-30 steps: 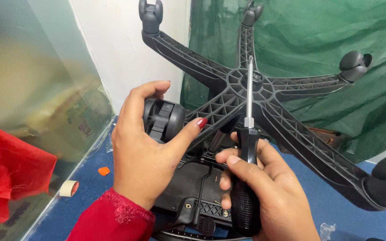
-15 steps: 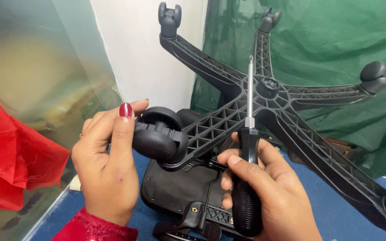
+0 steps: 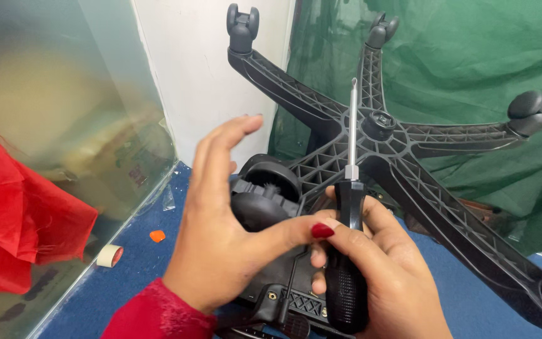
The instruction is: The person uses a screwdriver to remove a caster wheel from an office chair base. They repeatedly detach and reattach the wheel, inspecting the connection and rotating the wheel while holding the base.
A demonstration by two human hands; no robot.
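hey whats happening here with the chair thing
A person is working on an overturned black five-arm chair base. The left hand cups the black caster wheel at the near arm's end, thumb across its front. The right hand grips a black-handled screwdriver upright, tip pointing up and touching nothing. A roll of tape and a small orange piece lie on the blue floor, with red cloth at left.

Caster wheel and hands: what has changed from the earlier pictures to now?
The left hand gripped the caster before; now its fingers are spread open and only the thumb and palm lie against it. The view shifted, so the chair base sits further right. The right hand holds the screwdriver upright as before.
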